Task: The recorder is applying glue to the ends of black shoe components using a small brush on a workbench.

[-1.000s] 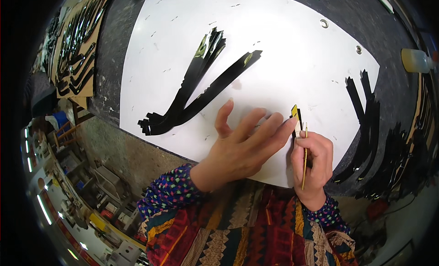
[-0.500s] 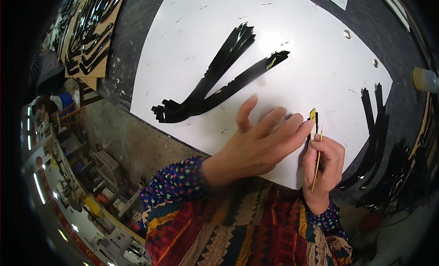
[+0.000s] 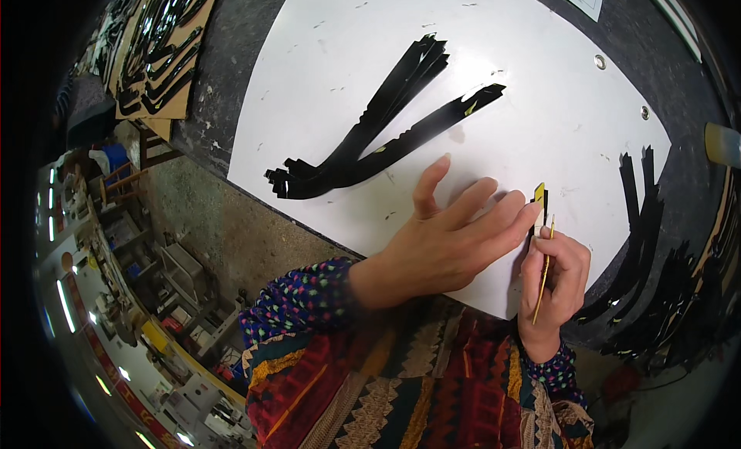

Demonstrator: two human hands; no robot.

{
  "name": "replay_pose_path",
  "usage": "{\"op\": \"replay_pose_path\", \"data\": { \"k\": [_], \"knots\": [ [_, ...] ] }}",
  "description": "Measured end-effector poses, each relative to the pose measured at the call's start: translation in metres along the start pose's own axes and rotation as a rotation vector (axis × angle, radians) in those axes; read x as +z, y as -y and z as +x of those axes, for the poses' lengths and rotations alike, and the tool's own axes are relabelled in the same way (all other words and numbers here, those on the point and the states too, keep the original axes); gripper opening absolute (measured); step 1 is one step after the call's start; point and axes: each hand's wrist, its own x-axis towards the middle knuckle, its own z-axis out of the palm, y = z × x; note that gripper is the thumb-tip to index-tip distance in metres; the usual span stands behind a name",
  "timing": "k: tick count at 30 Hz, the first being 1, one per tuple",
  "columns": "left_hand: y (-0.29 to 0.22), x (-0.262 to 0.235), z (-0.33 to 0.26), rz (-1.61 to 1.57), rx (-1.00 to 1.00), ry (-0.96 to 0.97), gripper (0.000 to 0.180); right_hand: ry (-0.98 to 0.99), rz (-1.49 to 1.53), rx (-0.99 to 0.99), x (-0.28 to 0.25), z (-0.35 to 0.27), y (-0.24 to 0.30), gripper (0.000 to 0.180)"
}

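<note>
My left hand [image 3: 455,240] stretches over the white sheet [image 3: 309,78] with its fingers fanned. Its foremost fingertip presses on a small black strip with a yellow tip [image 3: 539,191]; the thumb is hidden under the hand, so a pinch cannot be confirmed. Close on the right, my right hand [image 3: 562,275] is closed around a thin gold-coloured pointed stick [image 3: 546,275], held almost upright in the picture. Its thumb and forefinger meet by the strip's pale lower end. Beyond my left hand lie flat black strips [image 3: 378,101] fanned in a V, joined in a bundle at the left.
More black strips [image 3: 639,217] hang over the sheet's right edge. A cardboard panel [image 3: 181,78] with shiny black bent pieces stands at the far left. Metal eyelets [image 3: 600,62] sit in the sheet, and a yellowish container [image 3: 722,144] is at the right rim.
The whole view has shifted slightly, so things appear a little further right. My hands keep the same pose around the strip and the stick.
</note>
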Motion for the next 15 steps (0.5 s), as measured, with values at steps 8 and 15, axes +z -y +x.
{"op": "replay_pose_path", "data": {
  "k": [8,15],
  "knots": [
    [0.0027,-0.0028,-0.0037,0.018,0.005,0.072,0.041,-0.074,-0.007,-0.034,0.0072,0.0039,0.0005,0.028],
    [0.0016,-0.0015,-0.0055,-0.05,-0.037,0.087,0.047,-0.03,-0.003,-0.041,0.0045,0.004,0.0003,0.022]
  ]
}}
